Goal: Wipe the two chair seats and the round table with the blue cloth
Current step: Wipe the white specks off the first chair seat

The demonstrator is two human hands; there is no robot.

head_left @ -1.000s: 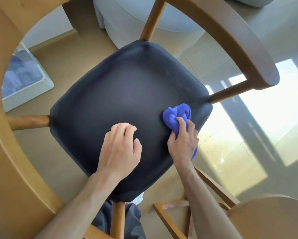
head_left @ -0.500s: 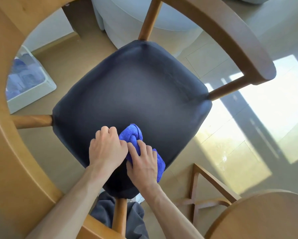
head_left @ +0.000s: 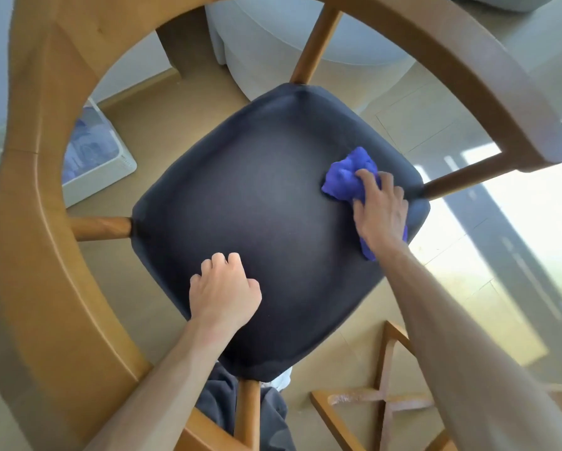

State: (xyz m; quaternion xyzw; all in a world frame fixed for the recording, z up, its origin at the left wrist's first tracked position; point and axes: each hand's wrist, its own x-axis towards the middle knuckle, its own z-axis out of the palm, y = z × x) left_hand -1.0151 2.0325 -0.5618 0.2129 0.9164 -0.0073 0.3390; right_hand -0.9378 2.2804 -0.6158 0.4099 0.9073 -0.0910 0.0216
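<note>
Two hands are on the dark chair seat [head_left: 257,222]. The right hand [head_left: 379,209] presses the bunched blue cloth [head_left: 348,180] against the seat's right corner, fingers curled over it. The left hand [head_left: 222,291] rests near the seat's near-left edge, fingers curled under, holding nothing.

Beige tiled floor [head_left: 162,131] was sunlit at right; pale grey upholstered furniture [head_left: 273,37] stood beyond; white storage bin [head_left: 101,164] at left.
</note>
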